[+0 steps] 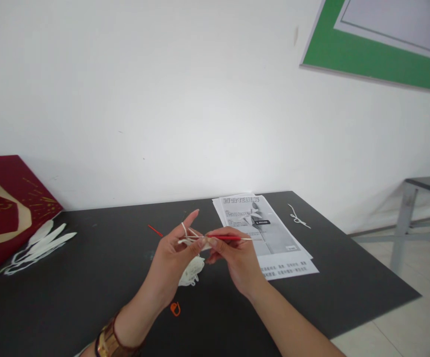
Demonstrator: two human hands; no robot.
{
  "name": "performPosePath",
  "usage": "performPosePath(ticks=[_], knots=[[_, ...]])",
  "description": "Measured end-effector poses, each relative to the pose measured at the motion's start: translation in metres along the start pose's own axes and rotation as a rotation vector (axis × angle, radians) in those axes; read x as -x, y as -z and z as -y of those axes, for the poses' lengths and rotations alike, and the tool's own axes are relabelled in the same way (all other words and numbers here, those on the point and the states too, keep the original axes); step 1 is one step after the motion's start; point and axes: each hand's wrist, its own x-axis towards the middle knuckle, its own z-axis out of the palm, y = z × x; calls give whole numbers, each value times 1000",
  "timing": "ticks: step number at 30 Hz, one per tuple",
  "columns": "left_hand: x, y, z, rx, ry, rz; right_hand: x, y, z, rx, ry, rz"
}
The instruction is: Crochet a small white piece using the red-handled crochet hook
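I think the white yarn point(187, 241) could slip off the red hook point(228, 238) if the hook twists too far or the string goes loose. The yarn heap point(193, 272) under the hands could also snag and tug.

The two hands meet above the dark tabletop point(106, 258), just left of the papers point(289, 265). The left hand point(177, 252) pokes one finger up with string around it, while its thumb pinches the yarn. The right hand point(240, 258) pinches the hook, held almost flat. Both arms lean inward.
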Motion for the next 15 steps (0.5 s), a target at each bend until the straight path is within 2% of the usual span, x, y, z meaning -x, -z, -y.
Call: performPosePath(ticks=[6, 10, 15], knots=[[0, 2, 3, -15, -66, -23, -1, 1, 0, 52, 3, 0], [2, -2, 6, -114, -109, -51, -2, 1, -3, 30, -28, 0], [3, -2, 7, -188, -180, -33, -1, 1, -3, -38, -83, 23]])
